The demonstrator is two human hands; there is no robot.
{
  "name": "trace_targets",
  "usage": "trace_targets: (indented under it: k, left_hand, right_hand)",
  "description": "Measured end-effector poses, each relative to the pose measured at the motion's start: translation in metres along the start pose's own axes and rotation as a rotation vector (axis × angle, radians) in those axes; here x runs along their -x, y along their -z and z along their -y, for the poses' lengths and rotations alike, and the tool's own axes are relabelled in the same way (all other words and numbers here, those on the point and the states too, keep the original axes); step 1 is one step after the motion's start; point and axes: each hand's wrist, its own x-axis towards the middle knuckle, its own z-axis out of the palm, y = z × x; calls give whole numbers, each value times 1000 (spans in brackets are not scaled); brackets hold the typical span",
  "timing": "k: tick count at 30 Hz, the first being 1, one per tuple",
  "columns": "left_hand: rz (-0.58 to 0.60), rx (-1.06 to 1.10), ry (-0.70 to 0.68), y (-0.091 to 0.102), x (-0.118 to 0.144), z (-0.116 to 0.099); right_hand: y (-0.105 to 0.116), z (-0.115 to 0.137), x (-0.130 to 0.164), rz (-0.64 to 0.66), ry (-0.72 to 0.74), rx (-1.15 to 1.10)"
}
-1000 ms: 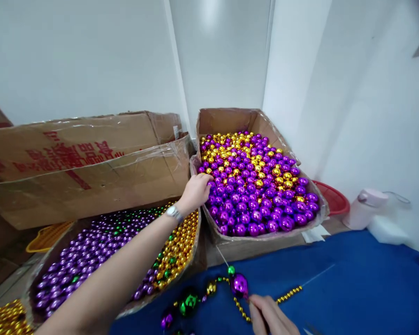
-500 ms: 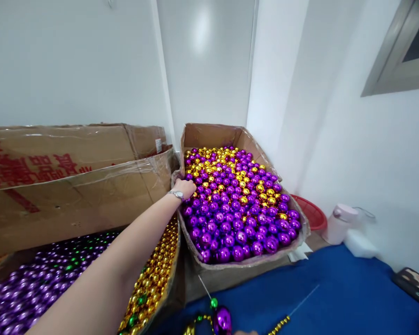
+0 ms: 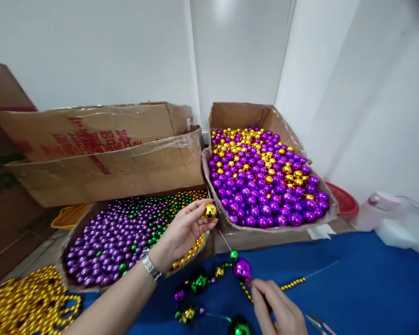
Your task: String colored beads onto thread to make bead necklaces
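My left hand [image 3: 183,230] holds a gold bead [image 3: 210,211] between thumb and fingertips, above the near corner of the right cardboard box [image 3: 246,235] full of purple and gold beads [image 3: 265,181]. My right hand [image 3: 274,309] pinches a thin wire [image 3: 225,243] just below a large purple bead [image 3: 242,269] strung on it, with a small green bead [image 3: 233,254] above. The strand [image 3: 199,281] of green, gold and purple beads lies on the blue cloth [image 3: 352,288]. A watch is on my left wrist.
A second box [image 3: 122,232] of purple, green and gold beads sits at the left, gold bead strings [image 3: 28,302] beside it. Large taped cartons [image 3: 101,149] stand behind. A red basin [image 3: 340,200], a pale jug [image 3: 377,209] and scissors [image 3: 319,323] are at the right.
My left hand has drawn back from the right box toward me, now holding a gold bead. The view has dropped, and my right hand on the wire shows again.
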Motion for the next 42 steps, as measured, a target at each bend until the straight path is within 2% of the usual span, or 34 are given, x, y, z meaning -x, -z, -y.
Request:
trace_targets:
  k: [3, 9, 14, 19, 22, 25, 29, 33, 35, 37, 40, 42]
  left_hand:
    - [-71, 29, -1, 7, 24, 11]
    - [-122, -55, -40, 12, 47, 17]
    - [-126, -127, -82, 12, 54, 20]
    - [-157, -321, -171, 9, 59, 23]
    - [-150, -375, -215, 9, 64, 23]
    - [-131, -425, -227, 9, 68, 24]
    - [-90, -444, -175, 8, 74, 31]
    - [-113, -255, -69, 10, 81, 43]
    - [-124, -147, -30, 12, 83, 47]
    - [-135, -87, -11, 13, 84, 48]
    - [-147, -57, 12, 14, 86, 50]
    - [-170, -59, 22, 15, 87, 52]
  right_hand:
    - [1, 15, -1, 124, -23, -160]
    - [-2, 28, 2, 140, -46, -261]
    - [-3, 27, 5, 169, -10, -234]
    - [-4, 23, 8, 195, 39, -150]
    - [-5, 21, 9, 220, 88, -113]
    - [-7, 21, 9, 244, 78, -103]
    - [-9, 25, 8, 269, -7, -148]
    - [-8, 29, 9, 321, -119, -244]
    - [-8, 31, 11, 364, -244, -327]
    - [-10, 32, 15, 401, -429, -475]
    - [-17, 34, 23, 397, -690, -729]
    - [-21, 35, 28, 380, -795, -844]
